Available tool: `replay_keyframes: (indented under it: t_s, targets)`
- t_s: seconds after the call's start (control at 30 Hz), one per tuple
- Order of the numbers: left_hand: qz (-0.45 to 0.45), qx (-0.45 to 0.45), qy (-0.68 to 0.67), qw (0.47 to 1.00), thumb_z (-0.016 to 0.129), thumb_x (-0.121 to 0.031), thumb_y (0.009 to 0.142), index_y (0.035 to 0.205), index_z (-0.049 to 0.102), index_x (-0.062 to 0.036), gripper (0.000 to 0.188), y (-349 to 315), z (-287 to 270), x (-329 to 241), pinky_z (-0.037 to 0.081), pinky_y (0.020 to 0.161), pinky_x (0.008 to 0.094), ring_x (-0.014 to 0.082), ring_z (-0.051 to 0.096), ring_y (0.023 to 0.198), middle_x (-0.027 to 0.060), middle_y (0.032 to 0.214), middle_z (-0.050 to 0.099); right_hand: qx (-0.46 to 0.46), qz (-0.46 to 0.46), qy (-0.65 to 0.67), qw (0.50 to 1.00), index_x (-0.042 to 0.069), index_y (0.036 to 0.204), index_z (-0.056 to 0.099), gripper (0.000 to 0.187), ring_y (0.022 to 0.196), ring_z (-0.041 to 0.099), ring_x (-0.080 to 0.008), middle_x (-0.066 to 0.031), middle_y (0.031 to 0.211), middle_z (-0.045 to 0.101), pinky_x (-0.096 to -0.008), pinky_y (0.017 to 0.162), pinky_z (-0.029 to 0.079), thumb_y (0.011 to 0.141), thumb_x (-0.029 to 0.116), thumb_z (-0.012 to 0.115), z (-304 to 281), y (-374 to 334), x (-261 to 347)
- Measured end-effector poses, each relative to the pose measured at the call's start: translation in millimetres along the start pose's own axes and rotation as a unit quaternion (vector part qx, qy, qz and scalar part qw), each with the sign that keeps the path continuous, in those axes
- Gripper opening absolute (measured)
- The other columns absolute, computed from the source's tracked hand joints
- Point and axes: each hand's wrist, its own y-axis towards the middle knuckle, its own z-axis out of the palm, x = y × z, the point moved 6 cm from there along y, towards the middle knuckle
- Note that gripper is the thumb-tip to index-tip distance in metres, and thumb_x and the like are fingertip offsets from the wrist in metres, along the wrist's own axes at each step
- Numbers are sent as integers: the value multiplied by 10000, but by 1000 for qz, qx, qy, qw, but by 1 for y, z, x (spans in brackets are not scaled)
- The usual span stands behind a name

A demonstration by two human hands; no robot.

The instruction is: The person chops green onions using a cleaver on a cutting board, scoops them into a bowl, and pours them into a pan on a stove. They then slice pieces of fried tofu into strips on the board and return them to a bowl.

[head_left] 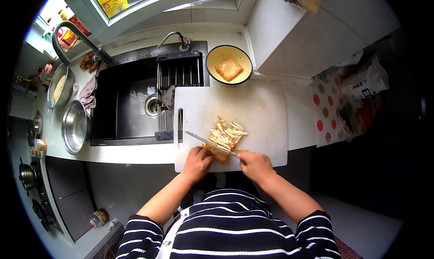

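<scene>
On the white cutting board [266,114], at its near edge, lies a flat golden-brown fried piece [220,157]; I cannot tell whether it is tofu or flatbread. My left hand [197,164] steadies its left side with curled fingers. In my right hand [256,166] is the handle of a kitchen knife [199,137], whose blade slants across the piece toward the upper left. Just beyond the blade sits a pile of cut strips [227,134], pale inside and brown outside. The tips of my left fingers are partly hidden.
Behind the board, a yellow bowl [216,74] holds another fried piece [229,69]. A black sink [129,110] with a rack and faucet [103,56] lies to the left, beside a steel bowl [75,127]. At the right are a flowered cloth [322,112] and plastic bags [365,82].
</scene>
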Motion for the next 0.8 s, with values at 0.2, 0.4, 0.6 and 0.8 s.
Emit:
replay_keyframes:
  t_s: [0.2, 0.4, 0.6, 0.8]
  targets:
    - [-4, 5, 0, 1000, 644, -85, 656, 706, 566, -92, 93, -1, 0, 1, 450, 710, 380, 257, 543, 794, 52, 816, 563, 48, 26, -68, 996, 117, 897, 682, 117, 747, 658, -351, -140, 807, 683, -466, 677, 532, 819, 171, 615, 8, -3, -4]
    - [-8, 23, -6, 1000, 643, -93, 671, 712, 569, -102, 85, -2, -1, 1, 448, 716, 379, 255, 541, 799, 50, 806, 552, 24, 7, -29, 999, 113, 893, 669, 118, 735, 664, -357, -140, 808, 688, -471, 670, 535, 807, 148, 597, 34, 17, -7]
    - [-16, 6, -1, 1000, 643, -93, 683, 728, 584, -105, 76, 0, -3, 1, 451, 731, 378, 255, 547, 812, 40, 812, 562, 3, 3, 13, 1000, 117, 900, 671, 125, 737, 661, -362, -147, 799, 683, -472, 673, 534, 804, 155, 599, 7, 8, 1]
    - [-13, 7, -2, 1000, 645, -84, 672, 726, 581, -95, 84, -1, -1, 1, 455, 745, 379, 262, 555, 826, 52, 822, 574, 30, 21, -32, 999, 114, 893, 669, 117, 736, 658, -369, -152, 794, 679, -479, 675, 532, 812, 154, 596, 2, -10, 1]
